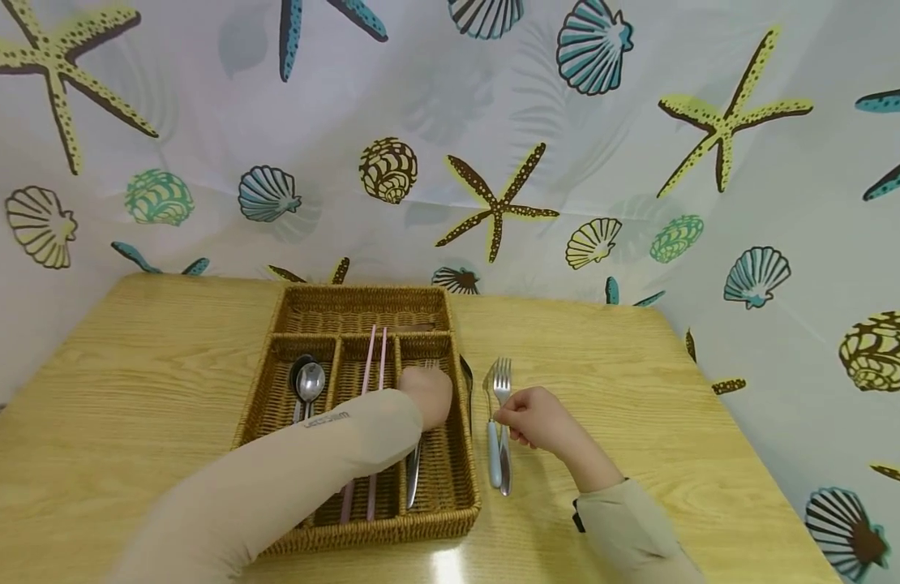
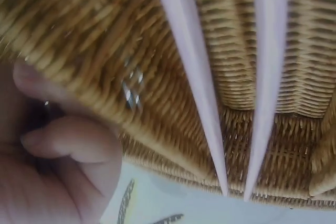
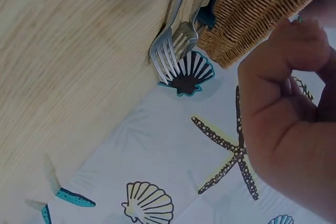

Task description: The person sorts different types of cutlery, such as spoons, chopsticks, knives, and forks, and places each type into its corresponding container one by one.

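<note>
My left hand (image 1: 426, 396) is down in the right compartment of the wicker tray (image 1: 392, 531). Its thumb and finger curl round a metal fork (image 1: 413, 483), whose tines show past the knuckles and whose handle lies toward me; in the left wrist view the tray's wall hides most of the grip. Close over two forks on the table is my right hand (image 1: 539, 418), fingers loosely curled, with nothing visible between them. One is an all-metal fork (image 1: 503, 380); beside it lies a fork with a pale blue handle (image 1: 495, 454).
Two pink chopsticks (image 1: 372, 365) lie along the middle compartment. Spoons (image 1: 310, 381) fill part of the left one, and a brown-handled piece (image 1: 415, 328) is in the back one. A dark utensil (image 1: 466, 377) lies against the tray's right side. A shell-patterned cloth (image 1: 421, 97) hangs behind.
</note>
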The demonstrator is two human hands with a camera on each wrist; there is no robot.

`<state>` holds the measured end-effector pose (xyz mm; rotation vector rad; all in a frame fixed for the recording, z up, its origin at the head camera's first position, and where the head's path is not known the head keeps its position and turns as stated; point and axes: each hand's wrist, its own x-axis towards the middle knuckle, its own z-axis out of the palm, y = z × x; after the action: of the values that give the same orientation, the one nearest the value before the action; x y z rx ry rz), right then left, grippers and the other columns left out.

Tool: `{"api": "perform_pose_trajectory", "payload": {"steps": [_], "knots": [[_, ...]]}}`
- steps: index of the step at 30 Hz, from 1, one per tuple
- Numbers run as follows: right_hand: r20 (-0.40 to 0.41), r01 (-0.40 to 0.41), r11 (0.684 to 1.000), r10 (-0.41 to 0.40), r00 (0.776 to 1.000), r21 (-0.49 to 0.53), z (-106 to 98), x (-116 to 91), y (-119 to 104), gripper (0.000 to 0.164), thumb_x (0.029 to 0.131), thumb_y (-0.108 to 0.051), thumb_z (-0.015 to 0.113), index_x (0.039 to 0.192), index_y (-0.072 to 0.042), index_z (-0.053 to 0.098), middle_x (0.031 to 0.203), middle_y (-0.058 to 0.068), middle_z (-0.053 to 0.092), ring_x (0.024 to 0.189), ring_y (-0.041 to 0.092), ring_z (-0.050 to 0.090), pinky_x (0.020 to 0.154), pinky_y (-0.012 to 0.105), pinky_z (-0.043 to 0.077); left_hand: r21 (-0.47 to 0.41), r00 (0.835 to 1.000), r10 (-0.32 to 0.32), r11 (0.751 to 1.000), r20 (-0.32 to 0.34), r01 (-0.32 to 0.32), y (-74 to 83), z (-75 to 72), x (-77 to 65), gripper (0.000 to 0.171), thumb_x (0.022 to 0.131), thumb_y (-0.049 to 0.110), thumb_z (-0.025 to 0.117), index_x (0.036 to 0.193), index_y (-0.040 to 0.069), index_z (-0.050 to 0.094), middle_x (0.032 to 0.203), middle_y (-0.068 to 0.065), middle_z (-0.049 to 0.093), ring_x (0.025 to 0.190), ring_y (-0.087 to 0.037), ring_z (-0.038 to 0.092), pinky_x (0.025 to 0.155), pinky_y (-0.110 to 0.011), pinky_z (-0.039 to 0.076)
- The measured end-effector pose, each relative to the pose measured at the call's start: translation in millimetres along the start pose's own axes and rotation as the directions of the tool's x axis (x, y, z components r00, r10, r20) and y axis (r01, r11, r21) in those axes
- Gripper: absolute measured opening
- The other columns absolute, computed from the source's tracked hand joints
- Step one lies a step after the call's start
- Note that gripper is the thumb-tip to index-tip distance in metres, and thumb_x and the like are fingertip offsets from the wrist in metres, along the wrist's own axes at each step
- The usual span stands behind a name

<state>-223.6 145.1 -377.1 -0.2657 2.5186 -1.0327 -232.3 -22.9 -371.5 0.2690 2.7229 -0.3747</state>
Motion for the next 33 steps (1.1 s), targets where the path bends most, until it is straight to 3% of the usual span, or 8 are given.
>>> {"api": "perform_pose_trajectory", "payload": {"steps": [3, 7, 10, 15, 20, 27, 29, 33], "knots": [[-0.009, 0.008, 0.995, -0.009, 1.0, -0.095, 10, 4, -2, 0.027, 0.09, -0.011, 0.058, 0.065, 0.0, 0.06, 0.052, 0.002, 0.049, 0.045, 0.009, 0.038, 0.048, 0.023, 0.032, -0.087, 0.998, 0.034, 0.995, -0.049, -0.038, -11.0, -7.3, -5.8, 0.02, 0.096, 0.02, 0.051, 0.089, 0.014, 0.069, 0.054, 0.003, 0.036, 0.043, -0.007, 0.018, 0.042, -0.023, 0.02], [-0.048, 0.007, 0.963, -0.021, 0.999, -0.27, 24, 8, -4, 0.034, 0.087, -0.014, 0.063, 0.055, -0.007, 0.055, 0.047, -0.004, 0.043, 0.044, 0.008, 0.037, 0.046, 0.021, 0.031, -0.224, 0.995, 0.034, 0.973, -0.098, -0.056, -29.8, -22.1, -14.1, 0.025, 0.095, 0.015, 0.05, 0.073, 0.012, 0.062, 0.05, 0.002, 0.03, 0.042, -0.007, 0.018, 0.041, -0.023, 0.019], [-0.075, -0.003, 0.915, -0.029, 0.997, -0.403, 34, 11, -3, 0.041, 0.086, -0.015, 0.062, 0.049, -0.013, 0.044, 0.046, -0.005, 0.038, 0.042, 0.008, 0.036, 0.044, 0.021, 0.03, -0.303, 0.995, -0.001, 0.952, -0.096, -0.028, -43.3, -29.1, -17.5, 0.025, 0.095, 0.014, 0.051, 0.071, 0.013, 0.059, 0.048, 0.003, 0.031, 0.043, -0.007, 0.02, 0.041, -0.023, 0.02], [-0.043, 0.032, 0.858, -0.063, 0.997, -0.513, 42, 13, -3, 0.038, 0.081, -0.005, 0.054, 0.048, -0.014, 0.038, 0.049, -0.001, 0.042, 0.044, 0.011, 0.037, 0.044, 0.024, 0.031, -0.377, 0.997, -0.048, 0.926, -0.061, 0.022, -58.2, -31.2, -20.4, 0.019, 0.096, 0.015, 0.048, 0.087, 0.01, 0.065, 0.049, 0.003, 0.031, 0.043, -0.007, 0.02, 0.042, -0.023, 0.02], [-0.012, 0.054, 0.892, -0.067, 0.998, -0.448, 41, 16, -4, 0.036, 0.076, 0.001, 0.052, 0.048, -0.015, 0.035, 0.048, -0.002, 0.038, 0.043, 0.01, 0.034, 0.044, 0.022, 0.028, -0.366, 0.997, -0.053, 0.93, -0.06, 0.028, -63.3, -29.5, -23.1, 0.019, 0.096, 0.016, 0.048, 0.086, 0.011, 0.063, 0.051, 0.003, 0.026, 0.045, -0.007, 0.016, 0.044, -0.024, 0.017], [-0.008, -0.014, 0.983, 0.012, 1.0, -0.182, 32, 18, -1, 0.044, 0.091, -0.009, 0.052, 0.047, -0.012, 0.044, 0.042, -0.005, 0.039, 0.039, 0.007, 0.031, 0.045, 0.02, 0.029, -0.387, 0.997, -0.058, 0.921, -0.048, 0.035, -68.6, -32.1, -27.9, 0.018, 0.095, 0.015, 0.05, 0.1, 0.01, 0.067, 0.06, 0.0, 0.042, 0.045, -0.008, 0.021, 0.043, -0.024, 0.019], [-0.013, -0.037, 0.995, 0.036, 0.999, -0.093, 28, 18, -2, 0.04, 0.093, -0.011, 0.051, 0.053, -0.009, 0.052, 0.044, -0.003, 0.044, 0.04, 0.007, 0.035, 0.045, 0.02, 0.031, -0.401, 0.997, -0.059, 0.916, -0.055, 0.032, -70.7, -31.9, -28.5, 0.02, 0.096, 0.017, 0.05, 0.107, 0.01, 0.065, 0.067, -0.001, 0.052, 0.045, -0.008, 0.024, 0.043, -0.024, 0.021], [-0.008, -0.073, 0.994, 0.074, 0.997, 0.078, 21, 16, -2, 0.031, 0.094, -0.013, 0.05, 0.067, -0.003, 0.059, 0.05, -0.003, 0.047, 0.043, 0.006, 0.041, 0.046, 0.021, 0.035, -0.43, 0.995, -0.067, 0.902, -0.073, 0.03, -74.6, -29.9, -28.1, 0.026, 0.098, 0.021, 0.045, 0.11, 0.01, 0.065, 0.063, 0.0, 0.05, 0.043, -0.008, 0.025, 0.042, -0.023, 0.023]]}}
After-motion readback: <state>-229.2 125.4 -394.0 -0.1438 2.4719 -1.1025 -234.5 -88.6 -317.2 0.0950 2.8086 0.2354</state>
